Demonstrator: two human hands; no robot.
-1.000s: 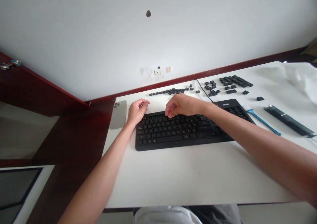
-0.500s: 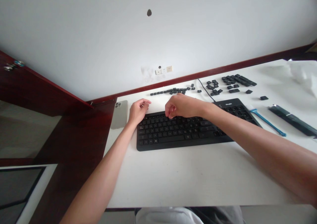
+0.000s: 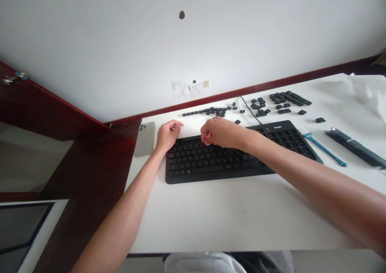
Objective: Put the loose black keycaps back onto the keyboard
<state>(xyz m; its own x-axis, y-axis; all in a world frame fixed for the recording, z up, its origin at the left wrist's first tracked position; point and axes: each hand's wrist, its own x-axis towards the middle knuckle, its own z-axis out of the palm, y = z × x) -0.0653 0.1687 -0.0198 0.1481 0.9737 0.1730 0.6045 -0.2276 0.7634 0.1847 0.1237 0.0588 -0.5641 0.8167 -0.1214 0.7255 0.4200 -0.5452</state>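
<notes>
A black keyboard (image 3: 208, 170) lies on the white table, with keys fitted on its left part and bare sockets on its right part. My right hand (image 3: 221, 132) is closed over the top row, fingers curled down and pinched at the keys. What the fingertips hold, if anything, is hidden. Beside the keyboard's upper left corner rests my left hand (image 3: 169, 135), fingers loosely stretched to the right and holding nothing. Behind the hands, small loose keycaps (image 3: 200, 112) form a row and a small cluster. More keycaps (image 3: 288, 98) lie scattered at the back right.
A phone (image 3: 145, 139) lies left of my left hand. Right of the keyboard are a blue brush (image 3: 325, 149) and a long dark tool or case (image 3: 356, 147). The keyboard cable (image 3: 251, 110) runs back toward the wall. White plastic sheeting (image 3: 368, 90) lies far right.
My right hand has dipped slightly, and its forearm has shifted a little down, showing more of the number pad. A keycap behind the right wrist now shows. My left hand stays in place.
</notes>
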